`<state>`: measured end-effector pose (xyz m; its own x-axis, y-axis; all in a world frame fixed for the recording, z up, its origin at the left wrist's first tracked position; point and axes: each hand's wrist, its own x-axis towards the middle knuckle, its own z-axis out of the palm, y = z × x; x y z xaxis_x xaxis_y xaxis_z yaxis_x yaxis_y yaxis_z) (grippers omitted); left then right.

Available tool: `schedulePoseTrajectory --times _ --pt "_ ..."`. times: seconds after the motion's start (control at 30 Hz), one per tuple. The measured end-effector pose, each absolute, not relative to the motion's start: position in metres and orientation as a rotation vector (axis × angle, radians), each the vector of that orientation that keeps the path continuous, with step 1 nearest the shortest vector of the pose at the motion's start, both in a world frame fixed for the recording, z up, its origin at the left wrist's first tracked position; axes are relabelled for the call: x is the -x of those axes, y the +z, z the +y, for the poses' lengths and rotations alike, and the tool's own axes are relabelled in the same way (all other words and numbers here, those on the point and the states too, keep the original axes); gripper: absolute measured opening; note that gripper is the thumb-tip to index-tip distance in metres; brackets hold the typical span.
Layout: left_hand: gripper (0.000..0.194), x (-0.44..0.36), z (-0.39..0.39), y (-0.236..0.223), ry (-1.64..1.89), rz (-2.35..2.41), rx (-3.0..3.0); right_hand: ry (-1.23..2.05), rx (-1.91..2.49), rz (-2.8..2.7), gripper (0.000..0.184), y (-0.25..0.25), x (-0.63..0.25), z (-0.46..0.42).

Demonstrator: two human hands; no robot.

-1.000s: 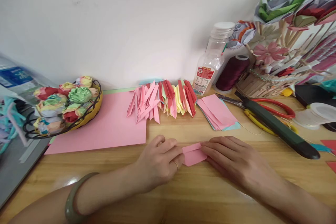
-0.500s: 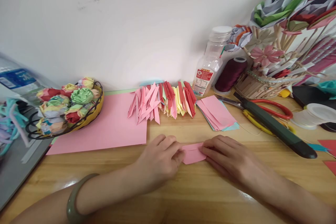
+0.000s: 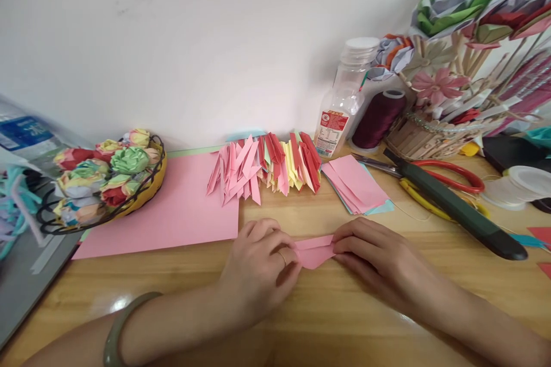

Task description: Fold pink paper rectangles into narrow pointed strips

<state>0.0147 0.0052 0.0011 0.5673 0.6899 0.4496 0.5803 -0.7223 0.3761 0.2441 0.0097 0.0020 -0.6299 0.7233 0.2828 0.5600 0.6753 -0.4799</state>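
Between my two hands is a small piece of pink paper (image 3: 315, 254), with a folded strip running along its far edge. My left hand (image 3: 266, 261) pinches its left end, and a thin ring shows on one finger. At the other end my right hand (image 3: 373, 252) grips the paper with bent fingers. Both thumbs are partly hidden. Just beyond my right hand lies a stack of pink and blue paper slips (image 3: 355, 183). Behind my left hand, folded pink paper pieces (image 3: 236, 171) stand in a bunch beside red and yellow folded pieces (image 3: 293, 163).
A basket of paper flowers (image 3: 161, 175) rests on a large pink sheet (image 3: 193, 206) at left. To the right lie a dark-handled cutter (image 3: 460, 212) and red-handled scissors (image 3: 467, 176). A clear bottle (image 3: 340, 103) and a maroon thread spool (image 3: 379, 120) stand near the wall.
The strip along the paper's far edge now shows wider and more clearly folded over. Both hands stay at the paper's ends, and my left hand has turned slightly. The view has shifted a little.
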Motion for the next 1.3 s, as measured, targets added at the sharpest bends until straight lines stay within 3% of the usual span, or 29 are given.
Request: schedulePoseTrajectory --times 0.6,1.3 --pt "0.011 -0.02 0.012 0.003 0.798 1.2 -2.414 0.683 1.211 -2.233 0.017 -0.002 -0.237 0.009" --pt "0.016 -0.024 0.017 0.003 0.589 1.272 -2.359 0.53 1.265 -2.228 0.015 -0.011 -0.231 0.008"
